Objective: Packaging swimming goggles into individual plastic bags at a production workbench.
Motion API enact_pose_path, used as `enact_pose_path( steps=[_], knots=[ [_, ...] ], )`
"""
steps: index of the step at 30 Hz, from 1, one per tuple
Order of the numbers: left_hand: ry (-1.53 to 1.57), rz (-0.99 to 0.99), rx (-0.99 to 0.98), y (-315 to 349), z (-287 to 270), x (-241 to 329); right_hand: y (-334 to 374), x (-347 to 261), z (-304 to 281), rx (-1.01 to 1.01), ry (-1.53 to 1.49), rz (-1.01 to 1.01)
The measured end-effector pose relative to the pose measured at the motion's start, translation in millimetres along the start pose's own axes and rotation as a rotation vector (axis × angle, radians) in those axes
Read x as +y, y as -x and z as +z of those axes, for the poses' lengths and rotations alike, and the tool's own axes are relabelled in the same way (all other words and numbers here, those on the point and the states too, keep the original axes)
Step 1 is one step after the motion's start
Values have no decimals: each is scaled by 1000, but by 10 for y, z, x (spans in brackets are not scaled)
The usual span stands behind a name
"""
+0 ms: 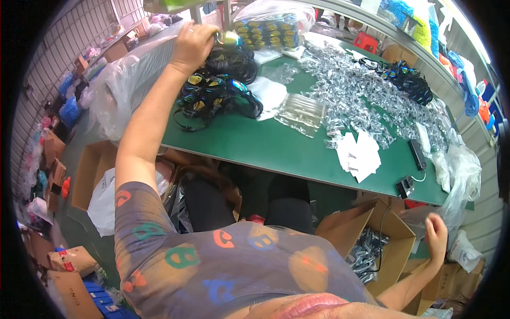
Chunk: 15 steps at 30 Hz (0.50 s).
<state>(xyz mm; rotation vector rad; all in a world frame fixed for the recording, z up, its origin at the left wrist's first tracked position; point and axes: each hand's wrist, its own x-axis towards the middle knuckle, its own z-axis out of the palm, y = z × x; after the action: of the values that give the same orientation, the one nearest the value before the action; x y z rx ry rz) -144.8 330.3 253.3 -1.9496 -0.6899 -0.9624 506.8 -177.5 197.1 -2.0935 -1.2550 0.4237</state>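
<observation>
At the far left of the green table (239, 142), my left hand (194, 47) reaches over a pile of swimming goggles (204, 95) with black straps and yellowish mirrored lenses. Its fingers are closed at a pair of goggles with a shiny yellow-green lens (231, 38). Further black straps (229, 65) lie bunched just below that hand. Off the table's right end, my right hand (436, 234) is raised with curled fingers, near a hanging clear plastic bag (463, 173). Whatever it may hold is hidden.
Small clear packets (345, 80) cover the table's right half, with another goggles heap (406, 80) behind. White paper slips (360, 157), a black adapter (417, 154) and a plug (405, 186) lie near the front edge. An open carton (396, 234) stands below; a metal shelf bar (382, 24) crosses above.
</observation>
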Motion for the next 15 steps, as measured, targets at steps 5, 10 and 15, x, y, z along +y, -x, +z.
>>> enact_pose_path(
  steps=[5, 10, 15],
  knots=[
    [42, -151, -8, -170, -210, -108, -732, -1047, 901, -260, 11, -425],
    [210, -197, 101, -288, -312, 335, -901, -1886, 1884, -272, 80, -904],
    [545, -177, 141, -856, -957, 1271, -1143, -2447, 2583, 80, -307, -923]
  ],
)
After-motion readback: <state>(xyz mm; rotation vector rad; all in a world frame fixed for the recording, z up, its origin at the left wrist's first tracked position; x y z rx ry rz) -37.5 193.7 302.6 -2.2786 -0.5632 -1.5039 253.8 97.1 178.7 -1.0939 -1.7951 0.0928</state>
